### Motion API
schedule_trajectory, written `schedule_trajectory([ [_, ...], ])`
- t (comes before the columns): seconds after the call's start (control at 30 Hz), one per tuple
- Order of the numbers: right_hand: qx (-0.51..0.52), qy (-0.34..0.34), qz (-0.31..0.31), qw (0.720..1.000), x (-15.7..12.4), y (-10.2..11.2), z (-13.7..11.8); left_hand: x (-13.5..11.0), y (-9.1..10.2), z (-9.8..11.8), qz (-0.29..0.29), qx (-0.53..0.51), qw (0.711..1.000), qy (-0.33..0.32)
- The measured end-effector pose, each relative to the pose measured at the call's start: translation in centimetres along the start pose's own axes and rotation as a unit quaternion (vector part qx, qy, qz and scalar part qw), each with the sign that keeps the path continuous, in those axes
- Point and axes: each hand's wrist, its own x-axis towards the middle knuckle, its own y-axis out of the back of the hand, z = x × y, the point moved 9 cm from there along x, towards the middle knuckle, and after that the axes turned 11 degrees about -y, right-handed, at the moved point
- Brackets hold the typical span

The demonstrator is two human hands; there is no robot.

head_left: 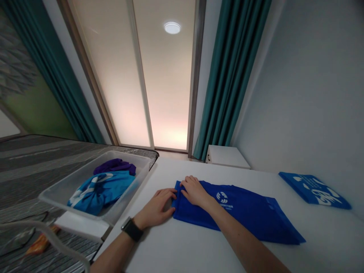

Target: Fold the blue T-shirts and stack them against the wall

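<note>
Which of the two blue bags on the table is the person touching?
The nearer one, pressed under the left hand and right hand; the other bag lies farther right, with no hand on it.

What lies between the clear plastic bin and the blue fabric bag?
The left hand, fingers on the blue fabric bag, shown in the head view.

Nothing legible | white logo (222,196) and tiny white print (231,207) on blue fabric bag (241,218), center of frame: too small to read | white printed shapes (322,197) on folded blue bag (314,190), right of frame: too slanted to read
</note>
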Motion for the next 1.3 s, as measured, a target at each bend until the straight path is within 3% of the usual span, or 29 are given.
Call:
schedule_trajectory([
  [0.13,0.006,-0.016,-0.011,1.0,0.9,-0.5,0.7,0.0,0.0,0.1,-0.011,0.008,1.0,0.001],
  [0.43,-0.036,-0.02,0.03,0.999,1.4,-1.1,1.2,0.1,-0.1,0.5,-0.027,0.011,1.0,-0.002],
  [0.57,-0.018,-0.023,0.029,0.999,1.4,-1.1,1.6,0.2,-0.5,0.5,-0.013,0.019,1.0,0.015],
  [0.83,-0.002,-0.099,-0.018,0.995,1.7,-0.3,8.5,0.2,-0.8,0.4,0.007,0.047,0.999,0.018],
  [0.93,-0.016,-0.106,-0.024,0.994,1.3,-0.4,9.8,0.2,-0.6,0.5,0.011,0.044,0.999,0.02],
  [1.3,-0.057,-0.093,0.009,0.994,1.1,0.1,8.8,-0.1,-0.8,0.2,0.016,0.05,0.998,0.024],
])
